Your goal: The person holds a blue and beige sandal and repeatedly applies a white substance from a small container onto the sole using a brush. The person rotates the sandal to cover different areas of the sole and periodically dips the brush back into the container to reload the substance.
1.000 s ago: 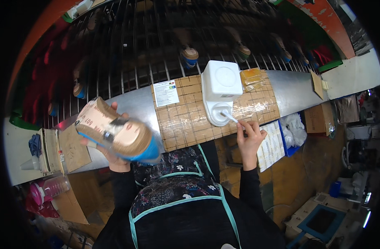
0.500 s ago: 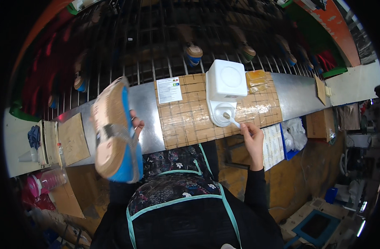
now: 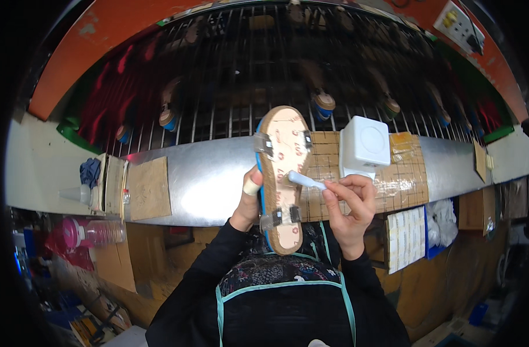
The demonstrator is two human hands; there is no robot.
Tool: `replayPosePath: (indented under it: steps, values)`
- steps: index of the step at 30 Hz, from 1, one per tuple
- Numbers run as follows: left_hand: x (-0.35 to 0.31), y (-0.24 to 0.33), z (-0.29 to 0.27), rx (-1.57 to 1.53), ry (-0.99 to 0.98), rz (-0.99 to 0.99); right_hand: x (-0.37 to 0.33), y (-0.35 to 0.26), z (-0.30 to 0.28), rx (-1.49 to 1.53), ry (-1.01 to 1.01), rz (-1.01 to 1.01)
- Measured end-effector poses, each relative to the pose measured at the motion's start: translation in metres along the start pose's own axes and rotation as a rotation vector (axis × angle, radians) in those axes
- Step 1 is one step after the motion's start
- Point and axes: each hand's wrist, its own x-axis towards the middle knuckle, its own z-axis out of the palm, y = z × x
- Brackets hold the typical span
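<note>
An unfinished sandal [image 3: 283,144] on a blue shoe last is held up in front of me, its beige bottom facing me and its edge tan. Dark and clear strap ends lie on that bottom near both ends. My left hand [image 3: 250,199] grips the sandal by its left side, a white wrap around the thumb; the other fingers are hidden behind it. Between the fingers of my right hand [image 3: 352,211] is the white handle of a small brush [image 3: 306,180]. The brush's head is at the middle of the sandal's bottom, and its bristles are hard to make out.
A white dispenser-like container [image 3: 364,141] stands on the taped cardboard [image 3: 391,188] to the right, beside a yellowish block [image 3: 401,144]. Beyond the metal table [image 3: 203,191], a roller conveyor [image 3: 218,118] carries several sandals. A cardboard sheet [image 3: 150,188] lies at left.
My left hand has brought the sandal rightward to the middle and turned its bottom toward me. The brush has moved from the white container's cup onto the sandal. My view has shifted left.
</note>
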Motion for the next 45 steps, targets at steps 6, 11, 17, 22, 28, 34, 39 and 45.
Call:
replayPosePath:
  steps: [6,11,17,22,28,34,39,45]
  values:
    - [-0.017,0.004,-0.01,0.278,0.016,0.142,0.0,-0.004,0.02,0.086,-0.037,0.081]
    - [-0.023,0.011,-0.022,0.473,-0.003,0.095,0.012,-0.006,0.022,0.055,-0.066,0.042]
    - [-0.024,0.011,-0.02,0.485,0.0,0.211,0.024,-0.007,0.028,0.018,-0.046,-0.01]
    - [-0.025,0.017,-0.015,0.414,-0.023,0.195,0.027,-0.004,0.027,0.06,-0.077,-0.043]
    - [-0.023,0.026,-0.015,0.324,-0.087,0.132,0.023,0.003,0.014,0.063,-0.153,-0.091]
    - [-0.023,0.035,-0.002,0.275,-0.088,0.061,0.027,0.003,0.007,0.052,-0.111,-0.137]
    - [-0.022,0.038,0.005,0.322,-0.097,0.044,0.035,-0.003,0.0,-0.128,-0.059,-0.237]
    - [-0.022,0.038,0.007,0.339,-0.091,0.037,0.03,0.0,-0.001,-0.092,-0.045,-0.225]
